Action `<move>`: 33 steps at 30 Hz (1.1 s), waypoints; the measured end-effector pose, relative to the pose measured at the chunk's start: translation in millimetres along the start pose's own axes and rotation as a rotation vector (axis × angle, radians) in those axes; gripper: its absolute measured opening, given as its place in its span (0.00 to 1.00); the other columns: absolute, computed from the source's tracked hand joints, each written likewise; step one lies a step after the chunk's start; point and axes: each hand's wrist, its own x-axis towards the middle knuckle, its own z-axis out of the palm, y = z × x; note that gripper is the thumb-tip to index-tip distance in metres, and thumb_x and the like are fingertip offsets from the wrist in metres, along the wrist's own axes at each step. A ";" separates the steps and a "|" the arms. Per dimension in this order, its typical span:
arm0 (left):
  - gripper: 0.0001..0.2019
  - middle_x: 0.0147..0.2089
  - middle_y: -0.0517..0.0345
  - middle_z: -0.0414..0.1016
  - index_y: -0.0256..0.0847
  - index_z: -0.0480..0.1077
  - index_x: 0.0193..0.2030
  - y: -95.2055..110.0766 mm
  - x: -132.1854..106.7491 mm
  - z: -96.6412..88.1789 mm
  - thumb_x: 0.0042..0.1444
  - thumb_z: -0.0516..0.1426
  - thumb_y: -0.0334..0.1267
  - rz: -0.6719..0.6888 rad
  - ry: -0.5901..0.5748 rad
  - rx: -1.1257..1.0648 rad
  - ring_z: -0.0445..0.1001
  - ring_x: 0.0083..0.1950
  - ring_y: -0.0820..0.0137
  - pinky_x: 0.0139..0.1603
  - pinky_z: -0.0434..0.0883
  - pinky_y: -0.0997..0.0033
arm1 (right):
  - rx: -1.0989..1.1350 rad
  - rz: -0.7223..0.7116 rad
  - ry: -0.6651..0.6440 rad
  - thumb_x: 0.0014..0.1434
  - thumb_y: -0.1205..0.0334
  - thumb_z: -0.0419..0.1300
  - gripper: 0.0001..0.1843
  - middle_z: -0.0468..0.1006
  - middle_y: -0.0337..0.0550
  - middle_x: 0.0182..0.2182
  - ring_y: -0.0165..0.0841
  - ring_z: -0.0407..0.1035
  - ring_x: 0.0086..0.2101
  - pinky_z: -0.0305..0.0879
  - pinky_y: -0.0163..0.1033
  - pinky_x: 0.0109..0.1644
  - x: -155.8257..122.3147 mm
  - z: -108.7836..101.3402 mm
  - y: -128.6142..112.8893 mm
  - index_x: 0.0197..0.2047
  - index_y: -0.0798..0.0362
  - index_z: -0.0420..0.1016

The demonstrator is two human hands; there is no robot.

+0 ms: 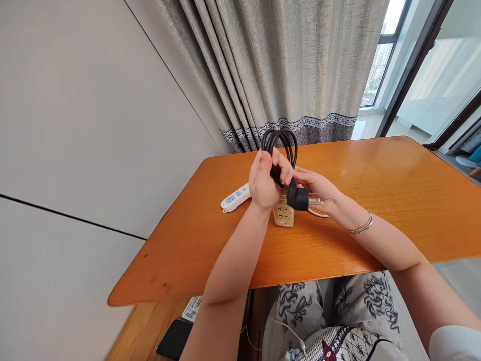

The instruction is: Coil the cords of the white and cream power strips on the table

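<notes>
My left hand (265, 180) is closed round a coiled black cable (282, 141), whose loops stick up above the fist. The cable's black plug (298, 197) hangs just right of that hand. My right hand (319, 193) lies behind the plug, fingers curled toward the cable bundle and touching it. Both hands hover over a wooden table (376, 200). Under them stands a beige multi-socket adapter (283, 214). A white power strip (235, 197) with blue sockets lies to the left, and a white cord (317, 213) shows below my right hand.
A grey curtain (285, 65) hangs behind the table; a plain wall (75, 125) is at the left. A window and glass door (413, 75) are at the right. A dark phone (175, 338) and a card lie on a lower surface by my patterned clothing.
</notes>
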 end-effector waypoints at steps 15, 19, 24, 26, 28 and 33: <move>0.21 0.13 0.68 0.60 0.44 0.61 0.28 -5.7 -2.7 -12.9 0.69 0.46 0.53 0.015 -0.115 0.018 0.65 0.16 0.73 0.36 0.74 0.67 | -0.022 0.006 -0.101 0.65 0.71 0.56 0.05 0.75 0.34 0.25 0.23 0.72 0.22 0.74 0.25 0.28 -4.8 3.7 -4.7 0.37 0.54 0.66; 0.24 0.09 0.72 0.51 0.44 0.57 0.27 5.4 1.9 -12.5 0.72 0.39 0.53 -0.137 -0.181 0.041 0.55 0.09 0.75 0.26 0.70 0.70 | -0.441 -0.113 -0.020 0.53 0.64 0.70 0.13 0.77 0.35 0.27 0.24 0.72 0.24 0.65 0.25 0.22 -3.4 -10.7 -18.2 0.40 0.55 0.72; 0.24 0.08 0.75 0.43 0.44 0.57 0.27 14.9 7.1 -15.3 0.73 0.36 0.49 -0.339 -0.202 0.010 0.43 0.06 0.78 0.21 0.64 0.72 | -0.314 -0.358 -0.029 0.48 0.67 0.71 0.18 0.78 0.35 0.33 0.26 0.72 0.34 0.68 0.29 0.36 -6.5 -16.4 -36.0 0.44 0.53 0.75; 0.24 0.09 0.75 0.42 0.44 0.60 0.28 16.6 8.3 -17.9 0.72 0.37 0.50 -0.407 -0.187 -0.006 0.41 0.06 0.78 0.20 0.63 0.72 | -0.212 -0.289 -0.088 0.53 0.62 0.69 0.12 0.73 0.32 0.27 0.25 0.71 0.31 0.69 0.31 0.38 -8.4 -14.3 -39.2 0.41 0.53 0.74; 0.24 0.09 0.75 0.41 0.44 0.64 0.32 18.8 9.0 -20.1 0.72 0.36 0.50 -0.462 -0.167 -0.026 0.39 0.06 0.78 0.20 0.63 0.71 | -0.111 -0.198 -0.129 0.60 0.58 0.65 0.08 0.65 0.29 0.21 0.24 0.66 0.25 0.71 0.33 0.38 -9.5 -11.2 -39.2 0.37 0.53 0.73; 0.26 0.10 0.74 0.44 0.41 0.72 0.43 25.9 10.6 -18.8 0.71 0.36 0.50 -0.542 -0.116 -0.066 0.40 0.07 0.78 0.21 0.64 0.70 | 0.079 -0.106 -0.116 0.72 0.60 0.52 0.15 0.50 0.25 0.18 0.20 0.47 0.17 0.65 0.28 0.30 -7.2 -2.8 -30.8 0.32 0.54 0.68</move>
